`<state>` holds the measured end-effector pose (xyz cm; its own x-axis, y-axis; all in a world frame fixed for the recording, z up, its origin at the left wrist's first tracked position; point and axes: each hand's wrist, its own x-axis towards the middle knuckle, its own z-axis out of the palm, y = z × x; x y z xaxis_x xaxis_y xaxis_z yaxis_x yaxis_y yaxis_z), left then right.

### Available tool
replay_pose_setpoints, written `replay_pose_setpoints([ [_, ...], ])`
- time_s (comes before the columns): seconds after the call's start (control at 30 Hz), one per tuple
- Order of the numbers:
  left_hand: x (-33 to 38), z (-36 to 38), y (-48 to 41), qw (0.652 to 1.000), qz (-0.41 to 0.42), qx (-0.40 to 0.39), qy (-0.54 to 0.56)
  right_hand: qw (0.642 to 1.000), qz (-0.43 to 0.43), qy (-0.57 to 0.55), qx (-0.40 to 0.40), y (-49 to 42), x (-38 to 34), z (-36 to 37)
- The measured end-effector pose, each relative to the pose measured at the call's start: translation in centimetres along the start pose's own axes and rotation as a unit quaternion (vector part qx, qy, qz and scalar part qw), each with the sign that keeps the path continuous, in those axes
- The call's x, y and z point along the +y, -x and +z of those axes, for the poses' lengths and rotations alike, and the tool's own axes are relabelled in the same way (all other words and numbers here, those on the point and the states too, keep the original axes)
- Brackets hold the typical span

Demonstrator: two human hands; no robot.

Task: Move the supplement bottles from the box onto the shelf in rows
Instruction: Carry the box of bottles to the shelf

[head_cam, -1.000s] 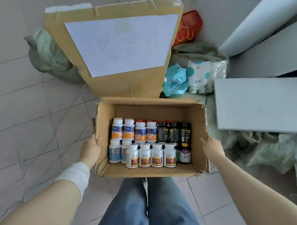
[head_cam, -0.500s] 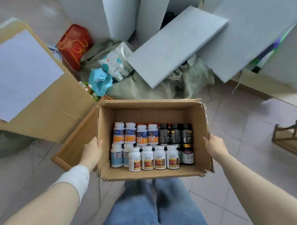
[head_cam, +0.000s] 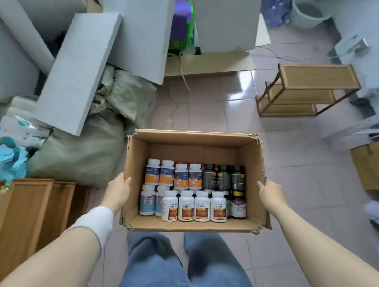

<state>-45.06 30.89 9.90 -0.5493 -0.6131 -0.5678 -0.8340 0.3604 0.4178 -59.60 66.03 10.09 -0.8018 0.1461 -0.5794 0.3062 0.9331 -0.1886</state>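
Cardboard box (head_cam: 191, 227) held up over the jeans (head_cam: 157, 270), left hand (head_cam: 117, 190) and right hand (head_cam: 271, 194) each clasping a side wall (thumbs at the rim), supplement bottles (head_cam: 186, 205) upright inside, wooden shelf (head_cam: 306, 92) well apart.

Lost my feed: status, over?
Left hand, right hand grip brown cardboard box sides. Plastic supplement bottles inside, none on wooden tiered shelf. White cable on floor ahead.
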Motion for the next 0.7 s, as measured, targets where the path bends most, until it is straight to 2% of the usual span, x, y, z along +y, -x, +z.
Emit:
replay_pose_setpoints([
  [0.27,18.6,9.2,-1.1,0.992,0.1,-0.061,-0.04,0.994,0.094,-0.041,0.049,-8.7,11.6,-10.0],
  [0.7,46.0,21.0,-8.0,0.966,0.196,-0.124,-0.117,0.965,0.237,-0.085,0.069,-24.2,19.7,-23.3],
])
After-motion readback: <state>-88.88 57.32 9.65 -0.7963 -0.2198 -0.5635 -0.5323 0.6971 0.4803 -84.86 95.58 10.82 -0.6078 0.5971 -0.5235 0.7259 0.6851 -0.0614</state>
